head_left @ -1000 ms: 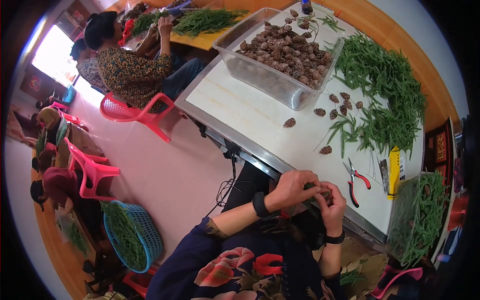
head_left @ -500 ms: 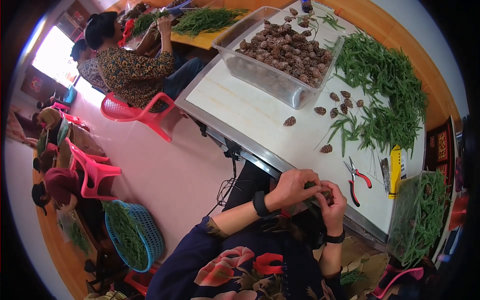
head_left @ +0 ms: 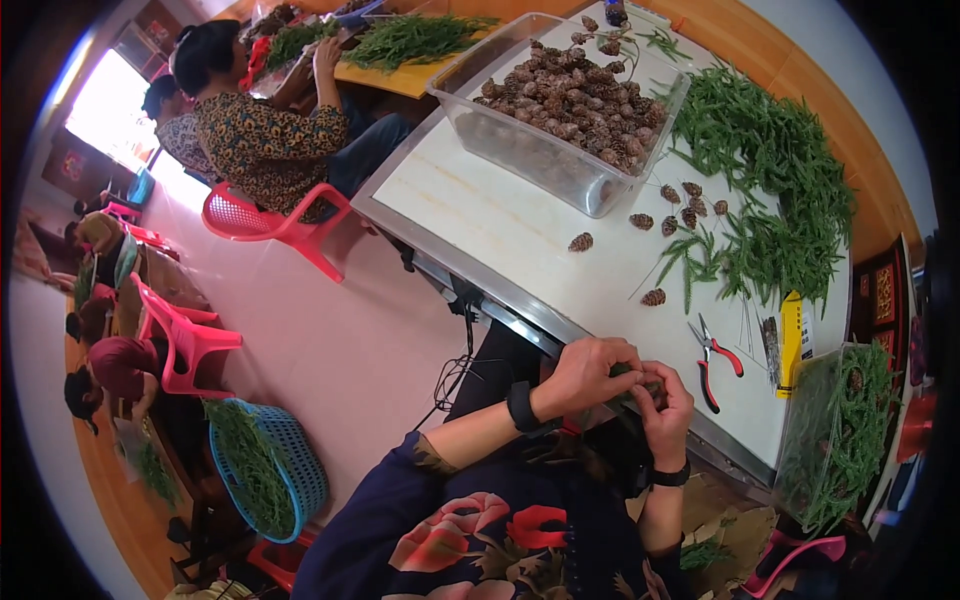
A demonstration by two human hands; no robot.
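Note:
Over the table's near edge, my left hand (head_left: 592,376) and my right hand (head_left: 668,414) meet with fingertips pinched together. Between them is a small dark, greenish-brown piece, mostly covered by the fingers, so its kind is unclear. Pliers with red-and-black handles (head_left: 708,348) lie on the white table (head_left: 500,250), just beyond my right hand. A loose pine cone (head_left: 653,297) rests farther up, close to a small green sprig (head_left: 690,262). Thin dark wires (head_left: 771,350) are bundled beside a yellow package (head_left: 790,335).
A clear plastic box (head_left: 530,165) heaped with pine cones stands at the far side. Green sprigs (head_left: 785,170) pile along the right; another clear bin (head_left: 800,440) holds more. To the left are a blue basket (head_left: 312,485), a pink chair (head_left: 285,235), and co-workers (head_left: 265,140) at other tables.
My hands keep nearly the same pinch and place. At the far left, a co-worker in maroon has shifted posture and an arm; the patterned-shirt co-worker's hand has moved slightly.

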